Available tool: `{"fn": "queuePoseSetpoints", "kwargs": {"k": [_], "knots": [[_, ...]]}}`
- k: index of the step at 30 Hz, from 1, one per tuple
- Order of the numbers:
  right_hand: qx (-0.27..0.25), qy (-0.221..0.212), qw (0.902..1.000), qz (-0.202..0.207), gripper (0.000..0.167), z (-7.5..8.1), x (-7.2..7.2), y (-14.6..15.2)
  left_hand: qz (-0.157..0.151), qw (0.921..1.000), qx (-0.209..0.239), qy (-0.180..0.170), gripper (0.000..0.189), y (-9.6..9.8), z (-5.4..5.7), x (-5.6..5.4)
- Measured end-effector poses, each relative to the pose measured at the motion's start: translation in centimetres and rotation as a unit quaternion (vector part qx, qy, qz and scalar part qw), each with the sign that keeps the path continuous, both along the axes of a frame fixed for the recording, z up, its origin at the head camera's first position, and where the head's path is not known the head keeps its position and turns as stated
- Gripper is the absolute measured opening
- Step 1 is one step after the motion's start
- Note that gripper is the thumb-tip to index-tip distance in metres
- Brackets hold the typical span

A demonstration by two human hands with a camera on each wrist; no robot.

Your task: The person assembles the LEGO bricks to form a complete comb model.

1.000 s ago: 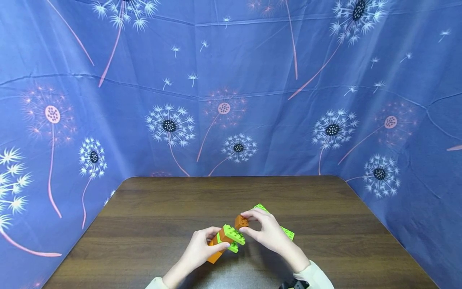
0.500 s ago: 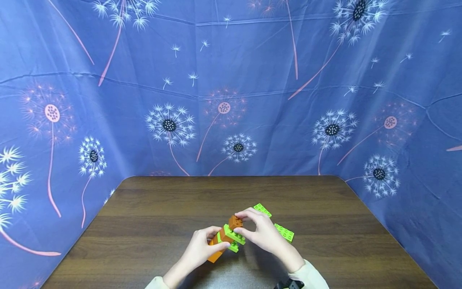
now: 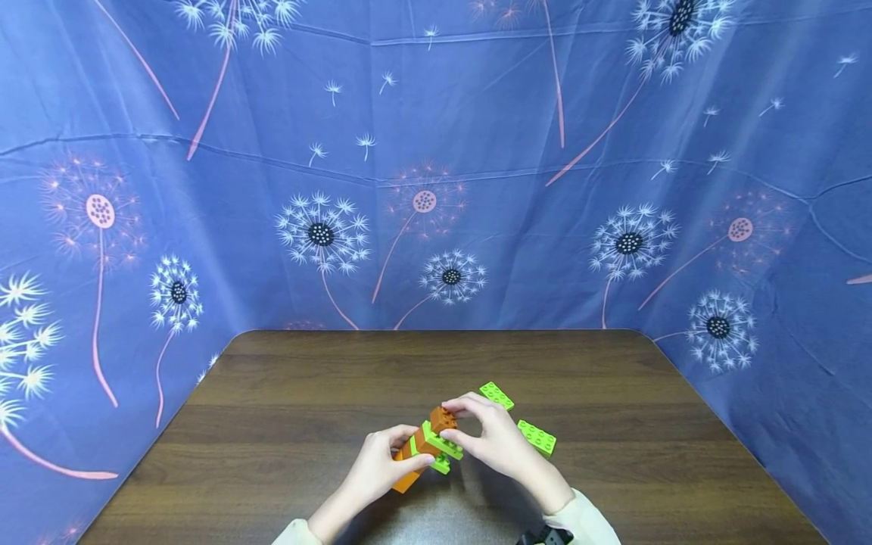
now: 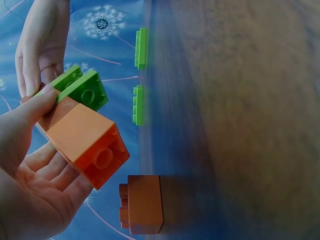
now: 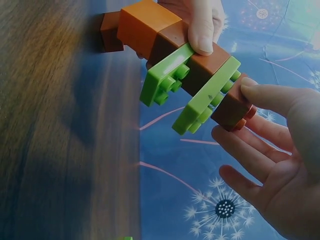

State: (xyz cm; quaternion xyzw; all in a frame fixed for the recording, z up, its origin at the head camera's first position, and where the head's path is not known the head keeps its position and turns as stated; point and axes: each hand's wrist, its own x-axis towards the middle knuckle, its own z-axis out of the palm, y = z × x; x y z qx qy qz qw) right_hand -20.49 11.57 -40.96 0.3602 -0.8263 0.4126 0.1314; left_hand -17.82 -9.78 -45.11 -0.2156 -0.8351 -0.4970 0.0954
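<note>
My left hand (image 3: 373, 471) grips a tilted stack of toy building bricks (image 3: 407, 478) between thumb and fingers. An orange brick (image 5: 150, 22) forms its lower end, followed by brown bricks alternating with two thin green bricks whose studded ends jut out to one side. At the upper end, my right hand (image 3: 502, 445) pinches a brown brick (image 5: 231, 107) by its sides with thumb and fingertips. That brick sits against the studs of the outer green brick (image 5: 206, 97), slightly angled, its own studs facing away from the stack.
Two thin green bricks, a nearer one (image 3: 537, 437) and a farther one (image 3: 497, 395), lie on the brown wooden table (image 3: 306, 378) right of the hands. Another brown brick (image 4: 145, 205) stands on the table, visible in the wrist views. A blue dandelion-print cloth (image 3: 518, 227) hangs behind.
My right hand has moved left, bringing the brown brick from beside the stack onto its upper end. The left hand has stayed in place. In the last half second little has moved.
</note>
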Motion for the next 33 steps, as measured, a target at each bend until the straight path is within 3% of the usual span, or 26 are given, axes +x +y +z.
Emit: {"fn": "queuePoseSetpoints", "kwargs": {"k": [22,33], "knots": [[-0.020,-0.028,0.9990,0.027,0.034,-0.49,-0.11,0.11,-0.001,0.9999,0.006,-0.014,0.034,0.07,0.04,-0.17],[-0.026,-0.011,0.9988,0.040,0.033,-0.84,-0.33,0.23,-0.003,0.9998,0.010,-0.016,0.034,0.00,0.01,-0.10]]}}
